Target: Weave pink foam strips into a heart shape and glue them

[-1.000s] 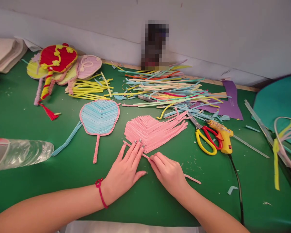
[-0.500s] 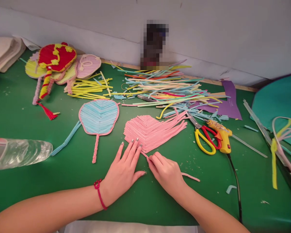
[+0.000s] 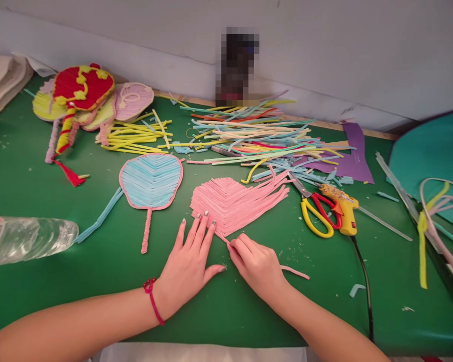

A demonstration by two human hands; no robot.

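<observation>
A pink fan-shaped panel (image 3: 226, 203) of pipe cleaners in a chevron pattern lies flat on the green table, loose ends trailing to the right. My left hand (image 3: 191, 259) is flat with fingers spread, its fingertips on the panel's lower left edge. A pink pipe cleaner (image 3: 222, 237) runs along that edge from under the left fingertips to my right hand (image 3: 256, 261), which pinches it between thumb and forefinger. Another pink length (image 3: 295, 272) sticks out to the right from behind the right hand; whether it is the same piece cannot be seen.
A blue fan with pink rim (image 3: 151, 181) lies left of the panel. Scissors (image 3: 317, 216) and a yellow glue gun (image 3: 347, 213) with a cord lie right. Behind are a pile of pipe cleaners (image 3: 264, 133) and decorated fans (image 3: 83, 88). A plastic bottle (image 3: 33, 241) lies at left.
The view has shifted slightly, moving everything a little left. My left fingertips have slid a bit further left along the panel's edge. The right hand keeps its pinch.
</observation>
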